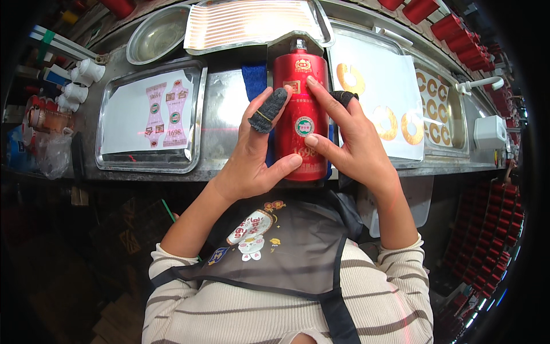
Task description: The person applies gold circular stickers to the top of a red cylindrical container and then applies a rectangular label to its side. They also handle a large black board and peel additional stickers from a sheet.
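A glossy red bottle (302, 112) with a dark cap, gold print and a round green-and-white emblem lies before me, its cap pointing away. My left hand (243, 157) grips its left side, thumb pressed near the lower print and fingertips by the small gold label. A dark grey knitted finger cover (267, 112) sits on one left finger. From the right side my right hand (364, 140) holds the bottle, with index finger and thumb pressed on its front. Another dark cover is partly seen on a right finger. Blue cloth (254, 80) shows beside the bottle.
At left, a metal tray (197, 109) holds a white sheet with pink-and-gold labels. Gold ring-shaped stickers (388, 121) lie on a sheet at right, near another sticker tray (458, 150). A metal bowl (157, 35) and striped sheet (252, 26) stand behind. Red bottles (450, 27) line the back right.
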Available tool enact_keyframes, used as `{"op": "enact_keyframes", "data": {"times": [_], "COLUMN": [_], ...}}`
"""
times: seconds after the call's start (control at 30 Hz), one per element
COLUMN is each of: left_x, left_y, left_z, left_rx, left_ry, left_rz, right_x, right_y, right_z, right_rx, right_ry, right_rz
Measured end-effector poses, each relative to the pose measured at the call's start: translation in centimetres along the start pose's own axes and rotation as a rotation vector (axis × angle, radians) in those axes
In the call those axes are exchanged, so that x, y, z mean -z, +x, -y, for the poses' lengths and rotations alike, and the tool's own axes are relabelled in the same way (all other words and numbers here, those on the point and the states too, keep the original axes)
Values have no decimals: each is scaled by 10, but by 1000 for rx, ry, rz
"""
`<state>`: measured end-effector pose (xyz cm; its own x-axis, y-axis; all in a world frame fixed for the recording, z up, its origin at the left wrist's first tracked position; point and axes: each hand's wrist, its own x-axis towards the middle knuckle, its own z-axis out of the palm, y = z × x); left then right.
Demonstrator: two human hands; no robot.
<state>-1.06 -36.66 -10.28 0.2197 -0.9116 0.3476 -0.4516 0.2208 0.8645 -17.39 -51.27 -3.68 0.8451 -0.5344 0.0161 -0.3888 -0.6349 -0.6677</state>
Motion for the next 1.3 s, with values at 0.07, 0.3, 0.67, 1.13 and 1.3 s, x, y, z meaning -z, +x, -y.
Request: {"op": "enact_keyframes", "data": {"times": [0.07,0.3,0.67,1.13,1.3], "left_x": [0,2,5,7,11], "left_y": [0,0,-4,-4,-7], "left_z": [1,2,4,5,6], "left_rx": [17,16,-4,1,22], "left_ry": [6,-28,-136,-98,-120], "left_rz": [0,29,38,36,-4], "right_x": [0,1,3,3,-10], "right_y": [0,1,-15,-14,-11], "right_z": [0,0,-14,-18,-32], "right_rx": [-6,-42,26,4,-55], "right_ry": [-10,26,105,168,437], "right_rz": [11,50,119,186,-63]}}
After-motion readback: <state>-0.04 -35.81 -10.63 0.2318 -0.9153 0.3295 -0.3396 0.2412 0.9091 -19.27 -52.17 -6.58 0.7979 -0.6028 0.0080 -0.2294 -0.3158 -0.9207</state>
